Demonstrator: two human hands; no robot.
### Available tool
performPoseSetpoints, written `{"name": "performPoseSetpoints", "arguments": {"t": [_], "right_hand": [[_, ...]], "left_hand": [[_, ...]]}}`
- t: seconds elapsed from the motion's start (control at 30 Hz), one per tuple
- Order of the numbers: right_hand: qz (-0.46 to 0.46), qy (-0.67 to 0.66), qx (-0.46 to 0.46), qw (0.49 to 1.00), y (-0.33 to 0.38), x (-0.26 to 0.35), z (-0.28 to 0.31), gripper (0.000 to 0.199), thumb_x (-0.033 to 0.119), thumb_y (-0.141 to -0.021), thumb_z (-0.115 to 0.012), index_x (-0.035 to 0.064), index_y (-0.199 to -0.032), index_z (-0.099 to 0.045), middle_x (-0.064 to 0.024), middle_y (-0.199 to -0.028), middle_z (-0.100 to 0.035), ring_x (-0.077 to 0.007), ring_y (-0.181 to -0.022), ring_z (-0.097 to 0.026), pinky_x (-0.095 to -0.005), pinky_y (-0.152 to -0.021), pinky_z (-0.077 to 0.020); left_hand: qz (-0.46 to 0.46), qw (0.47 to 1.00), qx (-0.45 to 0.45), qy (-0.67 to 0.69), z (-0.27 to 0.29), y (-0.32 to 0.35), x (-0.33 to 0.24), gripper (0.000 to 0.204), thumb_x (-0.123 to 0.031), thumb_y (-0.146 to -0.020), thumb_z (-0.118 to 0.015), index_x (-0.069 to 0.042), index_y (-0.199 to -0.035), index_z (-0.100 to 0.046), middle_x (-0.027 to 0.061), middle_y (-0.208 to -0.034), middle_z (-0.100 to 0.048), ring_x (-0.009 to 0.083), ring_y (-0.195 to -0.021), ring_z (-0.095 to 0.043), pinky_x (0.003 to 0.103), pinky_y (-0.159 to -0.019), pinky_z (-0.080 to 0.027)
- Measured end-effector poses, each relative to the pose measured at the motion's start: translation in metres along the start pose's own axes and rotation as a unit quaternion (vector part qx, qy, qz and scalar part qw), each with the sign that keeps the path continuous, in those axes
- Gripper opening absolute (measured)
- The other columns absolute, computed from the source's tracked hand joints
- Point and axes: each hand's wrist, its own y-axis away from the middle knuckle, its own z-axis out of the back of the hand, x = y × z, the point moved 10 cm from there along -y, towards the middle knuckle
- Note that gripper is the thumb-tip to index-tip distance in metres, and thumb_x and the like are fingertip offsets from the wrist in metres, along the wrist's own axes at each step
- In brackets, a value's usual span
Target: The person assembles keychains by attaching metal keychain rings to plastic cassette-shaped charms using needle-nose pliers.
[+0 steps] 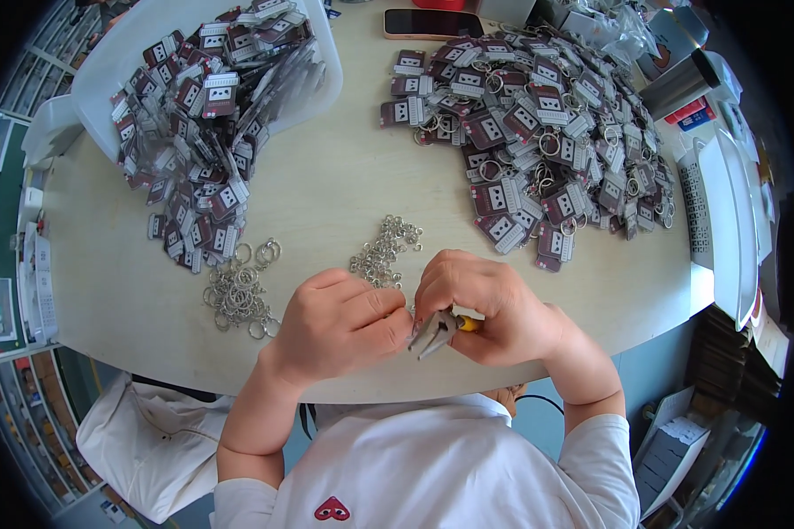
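Observation:
My right hand (494,309) is closed around pliers (434,333); their metal jaws point down to the left, and a bit of yellow handle shows. Beside it, nearly touching, is my left hand (340,326), its fingers curled and pressed together. Whatever it pinches is too hidden to name. Just beyond both hands lies a small heap of little metal rings (384,256). Larger split key rings (238,295) are piled to the left of my left hand.
A white plastic bin (331,66) at the far left spills dark flat tags (225,198) onto the table (326,189). Finished-looking tags with rings (547,132) form a big heap at the far right. Behind them are a phone (432,24) and a metal tumbler (679,85).

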Motion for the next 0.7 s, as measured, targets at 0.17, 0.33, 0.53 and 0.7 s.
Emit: {"name": "performPoseSetpoints", "arguments": {"t": [0.17,0.33,0.53,0.7], "right_hand": [[0.09,0.118,-0.021,0.989,0.002,0.02,-0.003,0.027,-0.009,-0.06,-0.058,0.0055,-0.083,-0.055,-0.0054,-0.08,-0.059,-0.0261,-0.072,-0.054,-0.0341,-0.068,-0.0454],[0.157,0.034,-0.147,0.976,0.013,0.021,0.017,0.026,-0.01,-0.059,-0.056,0.0045,-0.08,-0.053,-0.0072,-0.082,-0.057,-0.0261,-0.077,-0.052,-0.0363,-0.069,-0.043],[0.186,0.017,-0.104,0.977,0.013,0.025,0.005,0.025,-0.009,-0.069,-0.061,0.011,-0.08,-0.05,-0.0044,-0.083,-0.06,-0.0224,-0.073,-0.053,-0.042,-0.075,-0.0441],[0.203,0.055,-0.146,0.967,0.015,0.03,0.002,0.023,-0.01,-0.062,-0.059,0.0058,-0.077,-0.053,-0.0063,-0.083,-0.058,-0.025,-0.075,-0.052,-0.0389,-0.069,-0.0423]], "left_hand": [[-0.036,0.993,-0.022,-0.108,0.003,0.002,-0.014,0.013,-0.013,-0.066,-0.067,-0.012,-0.075,-0.058,-0.0031,-0.078,-0.059,0.0104,-0.059,-0.055,0.024,-0.055,-0.04],[0.12,0.957,-0.183,0.188,0.009,0.034,0.001,0.019,-0.024,-0.08,-0.062,-0.006,-0.087,-0.061,0.0121,-0.099,-0.059,0.0207,-0.083,-0.058,0.033,-0.071,-0.046],[0.394,0.589,-0.148,0.69,-0.061,0.045,0.036,0.025,-0.012,-0.084,-0.058,-0.003,-0.107,-0.051,0.0079,-0.11,-0.055,0.0145,-0.091,-0.056,0.031,-0.085,-0.045],[0.42,0.467,-0.191,0.754,-0.074,0.059,0.029,0.027,-0.005,-0.079,-0.067,-0.005,-0.102,-0.052,0.0023,-0.092,-0.061,0.008,-0.082,-0.056,0.023,-0.073,-0.047]]}}
